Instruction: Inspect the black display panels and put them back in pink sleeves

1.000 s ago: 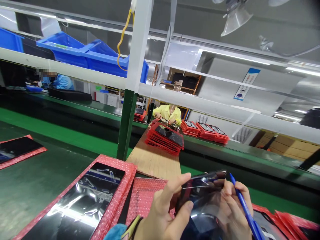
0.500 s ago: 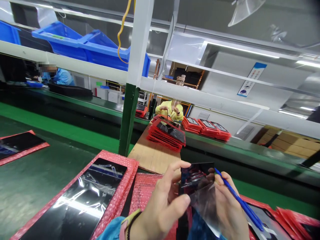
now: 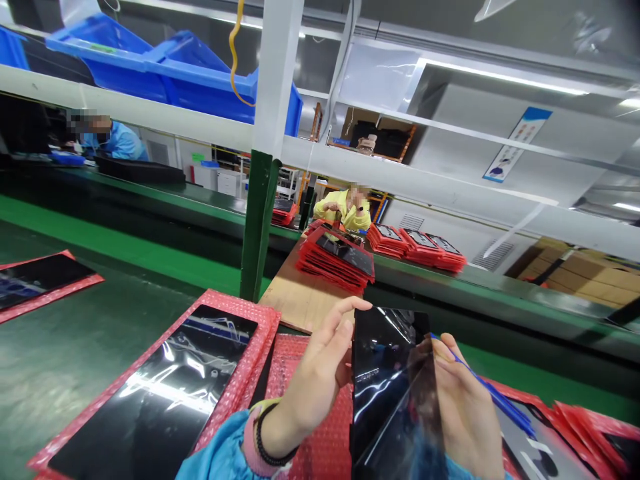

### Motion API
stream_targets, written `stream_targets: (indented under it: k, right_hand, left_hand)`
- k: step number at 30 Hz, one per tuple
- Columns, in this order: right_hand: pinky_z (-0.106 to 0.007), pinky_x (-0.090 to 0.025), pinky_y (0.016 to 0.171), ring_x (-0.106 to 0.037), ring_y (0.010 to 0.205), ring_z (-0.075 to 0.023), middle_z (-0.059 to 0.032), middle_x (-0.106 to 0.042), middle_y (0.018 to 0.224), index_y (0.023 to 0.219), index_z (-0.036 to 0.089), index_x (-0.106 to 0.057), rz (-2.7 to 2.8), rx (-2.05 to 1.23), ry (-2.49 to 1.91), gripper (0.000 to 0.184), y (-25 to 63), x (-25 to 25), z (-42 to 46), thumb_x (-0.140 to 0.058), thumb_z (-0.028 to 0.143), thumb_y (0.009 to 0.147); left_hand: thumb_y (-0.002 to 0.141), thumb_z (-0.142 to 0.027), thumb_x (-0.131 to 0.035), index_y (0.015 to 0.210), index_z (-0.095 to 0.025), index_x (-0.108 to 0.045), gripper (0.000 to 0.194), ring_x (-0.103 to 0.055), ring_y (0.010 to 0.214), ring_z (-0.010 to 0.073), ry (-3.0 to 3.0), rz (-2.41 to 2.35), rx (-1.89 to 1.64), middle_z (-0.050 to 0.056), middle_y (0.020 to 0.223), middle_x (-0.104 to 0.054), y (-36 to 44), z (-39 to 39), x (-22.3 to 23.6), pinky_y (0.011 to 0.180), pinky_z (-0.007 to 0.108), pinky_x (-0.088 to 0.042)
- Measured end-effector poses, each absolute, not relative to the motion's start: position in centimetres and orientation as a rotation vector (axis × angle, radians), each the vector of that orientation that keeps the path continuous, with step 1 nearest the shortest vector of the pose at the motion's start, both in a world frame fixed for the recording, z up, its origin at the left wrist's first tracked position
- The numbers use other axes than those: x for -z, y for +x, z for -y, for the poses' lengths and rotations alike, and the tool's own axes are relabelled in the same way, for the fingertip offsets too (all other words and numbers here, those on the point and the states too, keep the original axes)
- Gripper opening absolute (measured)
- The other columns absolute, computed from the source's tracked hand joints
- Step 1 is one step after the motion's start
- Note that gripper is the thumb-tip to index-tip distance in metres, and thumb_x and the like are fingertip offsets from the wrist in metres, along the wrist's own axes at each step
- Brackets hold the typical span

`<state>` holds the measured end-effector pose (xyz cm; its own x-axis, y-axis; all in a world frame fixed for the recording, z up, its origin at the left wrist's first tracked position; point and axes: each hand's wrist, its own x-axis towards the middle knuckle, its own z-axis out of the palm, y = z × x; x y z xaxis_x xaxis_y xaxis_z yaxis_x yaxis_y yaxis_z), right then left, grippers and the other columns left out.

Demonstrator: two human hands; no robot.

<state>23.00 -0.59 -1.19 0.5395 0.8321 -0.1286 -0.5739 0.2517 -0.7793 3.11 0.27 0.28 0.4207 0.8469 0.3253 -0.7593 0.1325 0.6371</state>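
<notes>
A glossy black screen panel [image 3: 385, 387] is held up in front of me, tilted, with reflections across its face. My left hand [image 3: 320, 380] grips its left edge, fingers behind and forefinger at the top corner. At the panel's right edge, my right hand [image 3: 465, 400] has its fingers closed round a slim blue stick-like tool [image 3: 505, 407]. Clear film seems to lie over the panel's right side; whether those fingers also pinch it, I cannot tell. Below my left hand lies pink bubble wrap [image 3: 325, 427].
To the left, another black panel [image 3: 160, 387] lies on a pink bubble-wrap sleeve [image 3: 50, 453]. A stack of panels in red wrap [image 3: 335, 260] stands on a wooden board [image 3: 285, 300]. A green post [image 3: 257, 227] rises behind the bench. Beyond sits a person in yellow [image 3: 340, 207].
My left thumb has drawn back from the panel's front toward its edge. The film, lifted and folded across the face before, now looks flatter, and more of the panel's face shows.
</notes>
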Motion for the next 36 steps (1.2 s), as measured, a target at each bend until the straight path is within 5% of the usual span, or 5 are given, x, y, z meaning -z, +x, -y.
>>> stream_targets:
  k: [16,28,32,36]
  right_hand:
    - [-0.008,-0.053,0.052,-0.058,0.053,-0.0034,0.0108,-0.052,0.064,0.081,0.02,-0.052,0.327,-1.117,-0.802,0.049,23.0,0.7,-0.2,-0.066,-0.002,0.04]
    - [-0.01,-0.057,0.057,-0.067,0.06,-0.0065,0.0077,-0.064,0.075,0.094,0.021,-0.059,0.257,-1.092,-0.913,0.046,24.4,1.4,-0.3,-0.069,0.0,0.055]
    - [-0.01,-0.058,0.061,-0.068,0.062,-0.0071,0.0067,-0.066,0.078,0.094,0.023,-0.061,0.283,-1.056,-0.928,0.042,24.8,1.8,-0.4,-0.071,0.002,0.059]
    - [-0.011,-0.059,0.059,-0.067,0.059,-0.0079,0.0065,-0.064,0.073,0.087,0.024,-0.061,0.355,-1.042,-0.931,0.034,25.0,1.8,-0.4,-0.069,0.004,0.061]
  left_hand:
    - [0.087,-0.02,-0.059,0.116,-0.027,-0.056,0.029,-0.047,0.052,0.0054,0.721,-0.197,-1.143,-0.006,0.064,-0.049,2.8,-1.5,-0.9,0.048,0.015,-0.037]
    - [0.071,0.004,-0.057,0.129,-0.033,-0.053,0.068,-0.058,0.065,0.0047,0.701,-0.138,-1.054,-0.002,0.099,-0.069,2.6,-1.7,-0.6,0.062,0.016,-0.044]
    - [0.061,0.009,-0.055,0.138,-0.033,-0.047,0.088,-0.063,0.095,0.0094,0.735,-0.1,-1.098,-0.002,0.124,-0.065,3.3,-1.7,-0.3,0.08,0.018,-0.045]
    - [0.05,0.01,-0.051,0.14,-0.033,-0.046,0.1,-0.036,0.138,0.0134,0.797,-0.054,-1.197,-0.009,0.144,-0.05,4.2,-1.4,0.1,0.108,0.02,-0.028]
